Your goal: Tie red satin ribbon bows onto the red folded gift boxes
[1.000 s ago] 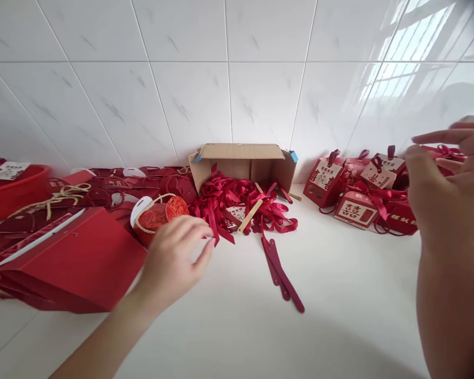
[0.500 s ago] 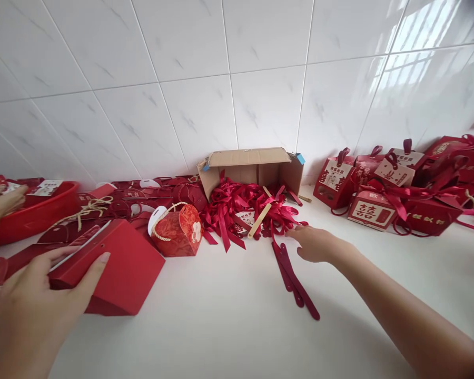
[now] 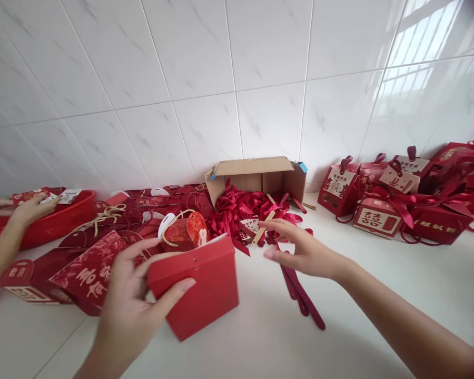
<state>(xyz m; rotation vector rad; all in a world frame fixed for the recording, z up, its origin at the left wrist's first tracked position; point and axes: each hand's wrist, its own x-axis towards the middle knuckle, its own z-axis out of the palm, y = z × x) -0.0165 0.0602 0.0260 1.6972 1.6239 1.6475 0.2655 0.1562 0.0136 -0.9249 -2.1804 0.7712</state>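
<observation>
My left hand [image 3: 138, 300] grips a plain red gift box [image 3: 205, 295] by its upper part, thumb on the near face below two small holes. The box is tilted above the white counter. To its right, my right hand [image 3: 300, 250] hovers with fingers apart and nothing seen in them. Below that hand lie several dark red strap handles [image 3: 300, 292] with rounded ends. Beyond it are a heap of red ribbons [image 3: 237, 210] and a gold strip [image 3: 264, 227]. An orange-red heart-sided box [image 3: 197, 227] with a rope handle is partly hidden behind the held box.
An open cardboard box [image 3: 256, 167] lies against the tiled wall. Finished red gift boxes [image 3: 379, 218] crowd the right side. Flat red boxes [image 3: 142, 202] are piled on the left. Another person's hands [image 3: 31, 213] work over a red basin [image 3: 75, 210] at far left.
My left hand has carried the red box rightward, toward the middle. My right hand has drawn back from the ribbon heap and opened. The view has shifted slightly.
</observation>
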